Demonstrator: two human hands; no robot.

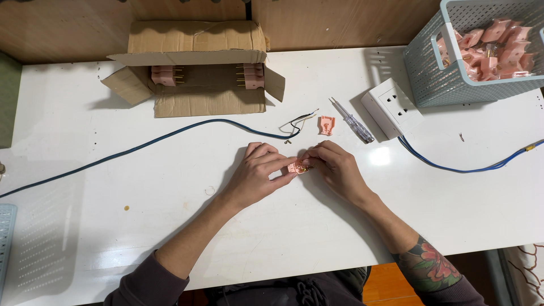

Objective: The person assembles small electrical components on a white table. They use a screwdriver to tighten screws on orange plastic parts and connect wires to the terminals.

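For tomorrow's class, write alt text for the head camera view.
Both hands, left hand and right hand, pinch a small pink plug part over a white table. Beyond lie a blue cable, a screwdriver, a white socket block, a cardboard box and a basket of pink plugs.

pink plug [298,166] mostly hidden by fingers [277,164], basket [453,79] seemingly cropped

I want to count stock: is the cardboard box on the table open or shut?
Open. The cardboard box lies on its side, flaps spread, with pink plugs visible inside.

Open brown cardboard box [198,68] at table's back, left of centre, w/ pink plugs [166,75] inside
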